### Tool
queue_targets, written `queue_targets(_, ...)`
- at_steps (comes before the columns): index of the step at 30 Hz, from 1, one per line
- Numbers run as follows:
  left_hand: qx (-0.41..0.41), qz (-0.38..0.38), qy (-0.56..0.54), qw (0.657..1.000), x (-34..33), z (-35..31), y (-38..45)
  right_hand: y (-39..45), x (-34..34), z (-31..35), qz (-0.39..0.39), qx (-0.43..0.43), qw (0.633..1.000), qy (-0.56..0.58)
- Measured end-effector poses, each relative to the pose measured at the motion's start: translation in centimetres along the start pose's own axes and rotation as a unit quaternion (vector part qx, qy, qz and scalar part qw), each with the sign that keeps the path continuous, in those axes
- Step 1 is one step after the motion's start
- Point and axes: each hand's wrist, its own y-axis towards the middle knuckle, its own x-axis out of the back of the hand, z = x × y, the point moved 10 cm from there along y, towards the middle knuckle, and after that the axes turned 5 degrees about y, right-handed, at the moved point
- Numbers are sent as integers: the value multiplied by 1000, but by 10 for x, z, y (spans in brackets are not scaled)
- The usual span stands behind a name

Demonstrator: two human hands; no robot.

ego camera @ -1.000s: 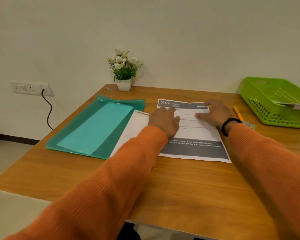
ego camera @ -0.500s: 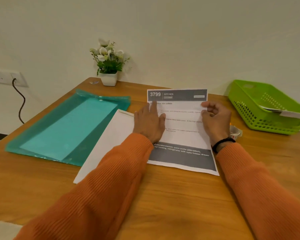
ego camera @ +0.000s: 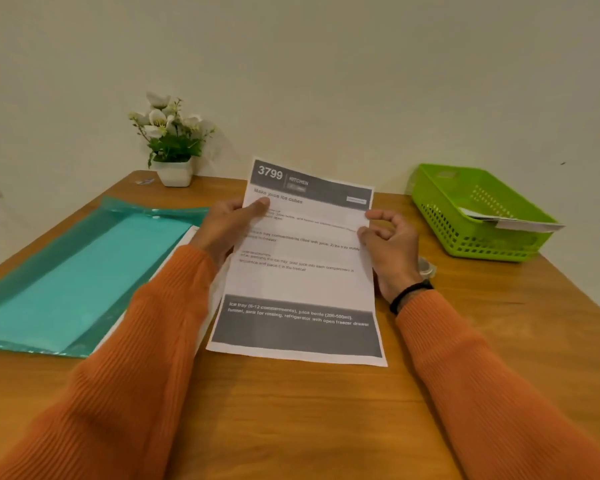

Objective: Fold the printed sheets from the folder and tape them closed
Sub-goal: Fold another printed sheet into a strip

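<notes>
At the far left of the worktop [ego camera: 291, 427] a teal folder [ego camera: 80, 275] is laid flat, with a white sheet [ego camera: 184, 244] showing at its right edge, partly hidden by the left sleeve. A potted plant [ego camera: 172, 147] is set at the back by the wall.

In the middle, a printed sheet [ego camera: 302, 265] is held with its top end raised and its bottom edge down at the worktop. Its left edge is pinched by the left hand [ego camera: 227, 225], thumb on the printed face. Its right edge is gripped by the right hand [ego camera: 390, 247], the fingers [ego camera: 378, 216] curled at the margin.

A tape roll [ego camera: 426, 266] is partly seen just behind the right wrist. At the far right a green basket [ego camera: 471, 216] is placed, with paper lying in it.

The step in hand is judged to be the start of the first fold. For the next move, the raised top end would need to be brought over to the bottom edge, the corners matched, and the crease pressed flat before tape is fetched.
</notes>
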Motion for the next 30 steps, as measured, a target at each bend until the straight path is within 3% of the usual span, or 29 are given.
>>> queue_targets(6,54,5,-61,997,12,25,-3,-17,-7,-10,33,-34,999,-16)
queue_targets(9,49,1,-23,999,12,29,-4,-21,-11,-19,45,-46,998,-21)
queue_targets(15,37,27,-64,997,11,32,-4,-15,-6,-16,23,-40,999,-7)
queue_targets(21,5,-6,-39,999,11,28,-6,-14,-2,-19,9,-62,998,15)
queue_targets(30,18,-13,-66,998,15,31,4,-10,-6,-17,17,-33,999,-1)
